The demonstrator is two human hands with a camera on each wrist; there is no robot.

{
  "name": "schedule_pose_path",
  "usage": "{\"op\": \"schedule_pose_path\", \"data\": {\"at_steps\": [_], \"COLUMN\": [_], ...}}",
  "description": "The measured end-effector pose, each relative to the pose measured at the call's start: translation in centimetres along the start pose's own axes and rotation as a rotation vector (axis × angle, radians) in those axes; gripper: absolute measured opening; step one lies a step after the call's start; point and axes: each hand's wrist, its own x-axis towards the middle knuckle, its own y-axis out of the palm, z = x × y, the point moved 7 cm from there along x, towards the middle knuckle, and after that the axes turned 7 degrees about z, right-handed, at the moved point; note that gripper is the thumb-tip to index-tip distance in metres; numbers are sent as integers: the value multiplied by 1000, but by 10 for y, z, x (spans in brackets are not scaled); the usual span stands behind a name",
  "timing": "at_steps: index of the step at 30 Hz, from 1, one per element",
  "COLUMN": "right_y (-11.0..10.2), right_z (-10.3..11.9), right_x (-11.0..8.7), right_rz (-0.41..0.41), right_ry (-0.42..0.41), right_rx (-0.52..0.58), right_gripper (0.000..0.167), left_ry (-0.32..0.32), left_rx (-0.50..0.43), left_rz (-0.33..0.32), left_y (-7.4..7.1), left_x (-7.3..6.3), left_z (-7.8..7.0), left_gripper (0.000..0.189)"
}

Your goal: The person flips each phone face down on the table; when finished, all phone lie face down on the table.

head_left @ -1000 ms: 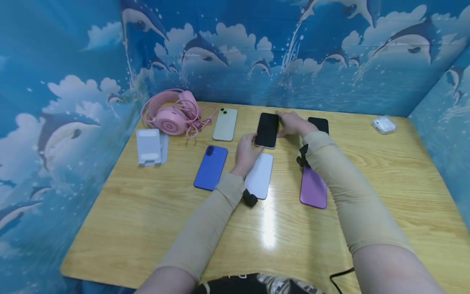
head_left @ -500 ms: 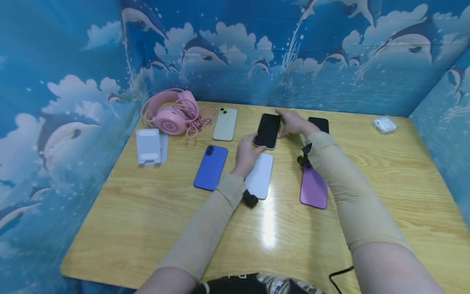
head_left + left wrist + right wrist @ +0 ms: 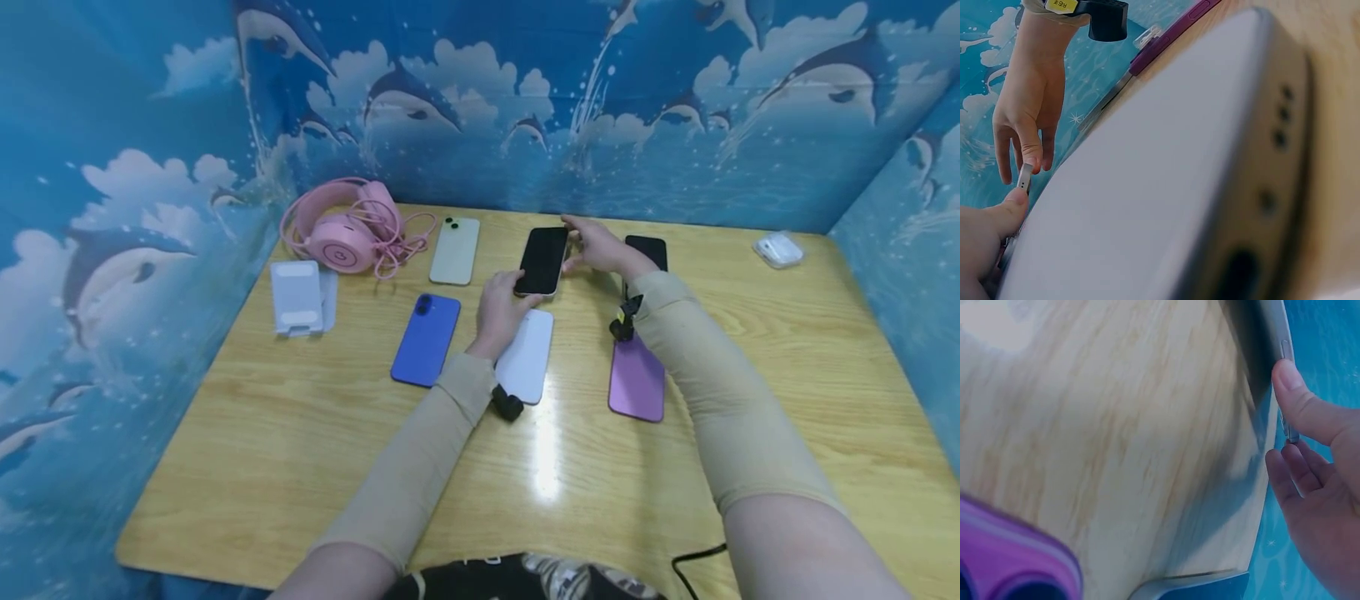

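Note:
A smartphone (image 3: pixel 542 261), black screen up, is between both hands near the back middle of the table. My left hand (image 3: pixel 501 312) grips its lower left corner, thumb along the bottom edge and fingers by the left side. At the opposite corner, my right hand (image 3: pixel 600 247) holds the right edge and top. The right wrist view has the thumb on the phone's side (image 3: pixel 1280 331), fingertips at its corner, and the phone raised off the wood. Under my left wrist lies a white phone (image 3: pixel 527 358), which fills much of the left wrist view.
Around the hands lie a blue phone (image 3: pixel 425 340), a pale green phone (image 3: pixel 454 252), a purple phone (image 3: pixel 636 382) and another black-screened phone (image 3: pixel 647 250). Pink headphones (image 3: pixel 345 229) and a white stand (image 3: pixel 300 297) sit at left. A clear-cased earbud box (image 3: pixel 778 249) is at far right.
The held phone has turned slightly clockwise, its top leaning right, with both hands staying on it. The head view has shifted a little. The other phones stay put.

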Motion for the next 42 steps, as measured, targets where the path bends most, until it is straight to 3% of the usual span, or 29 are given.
{"op": "schedule_pose_path", "data": {"at_steps": [8,16,24,31,38,42], "right_y": [-4,12,41,57,65,68], "right_z": [13,20,26,32,46,50], "right_x": [-7,-11,-14,-11,-9,-12], "right_rz": [-58,-141,-150,-134,-128,-119], "right_ry": [-60,-69,-105,-145,-202,-184], "right_rx": [89,203,261,176,-19,-188], "right_gripper": [78,59,51,53,58,62], "left_ry": [14,18,30,121,33,52], "left_rx": [-5,-85,-304,-404,-426,-368], "left_rz": [0,3,-16,-8,-32,-68], "left_y": [0,4,-3,-26,-35,-40], "left_x": [-1,-2,-2,1,3,5], "left_z": [-1,-1,2,-8,1,5], "left_gripper": [54,52,43,59,57,54]}}
